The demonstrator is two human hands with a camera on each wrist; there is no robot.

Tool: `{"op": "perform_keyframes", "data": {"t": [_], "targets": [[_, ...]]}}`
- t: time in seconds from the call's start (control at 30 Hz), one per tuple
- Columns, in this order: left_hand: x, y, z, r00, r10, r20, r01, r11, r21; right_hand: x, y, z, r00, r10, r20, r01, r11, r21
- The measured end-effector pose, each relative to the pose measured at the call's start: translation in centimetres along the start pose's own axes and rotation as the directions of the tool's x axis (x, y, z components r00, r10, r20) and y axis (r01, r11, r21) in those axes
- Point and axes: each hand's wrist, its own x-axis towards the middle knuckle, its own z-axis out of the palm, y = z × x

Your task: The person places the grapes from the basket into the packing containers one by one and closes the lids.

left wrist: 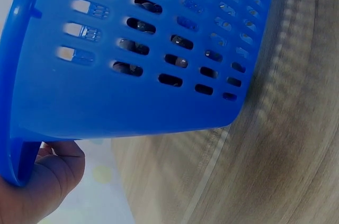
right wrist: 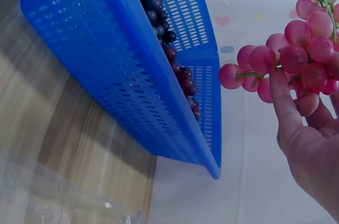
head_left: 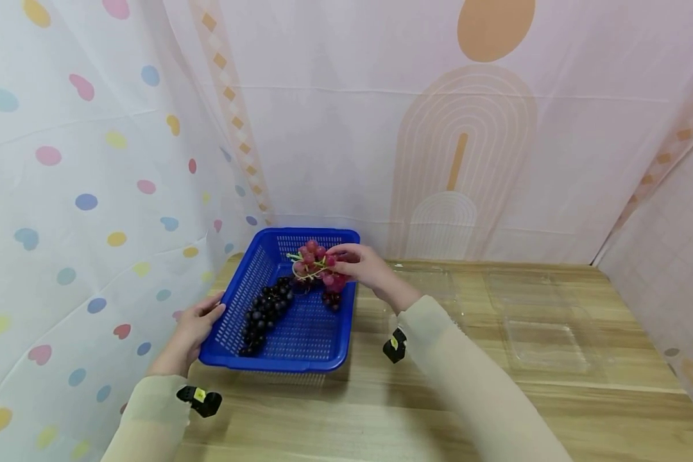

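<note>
A blue plastic basket with slotted walls stands on the left of the table. The left hand grips its left rim, the thumb over the edge. Above the far right part of the basket, the right hand holds a bunch of pink-red grapes by its stem side, raised above the rim in the right wrist view. Inside the basket lies a long bunch of black grapes. Darker red grapes lie below the lifted bunch, partly covered by it.
Clear plastic containers rest on the wooden table to the right of the basket; another clear container is partly behind the right forearm. A patterned cloth hangs behind the table, and a dotted cloth on the left.
</note>
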Motion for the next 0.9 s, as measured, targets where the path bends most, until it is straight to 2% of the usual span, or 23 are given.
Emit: {"op": "perform_keyframes", "data": {"t": [0.47,0.9], "targets": [[0.2,-0.1,0.0,1.0,0.0,0.005,0.0,1.0,-0.014,-1.7,0.9,-3.5,0.999,-0.02,-0.045,0.024,0.997,0.08],[0.3,0.0,0.1,1.0,0.016,0.003,-0.016,1.0,0.012,-4.1,1.6,-6.5,0.998,-0.014,-0.057,0.013,1.0,-0.013]]}}
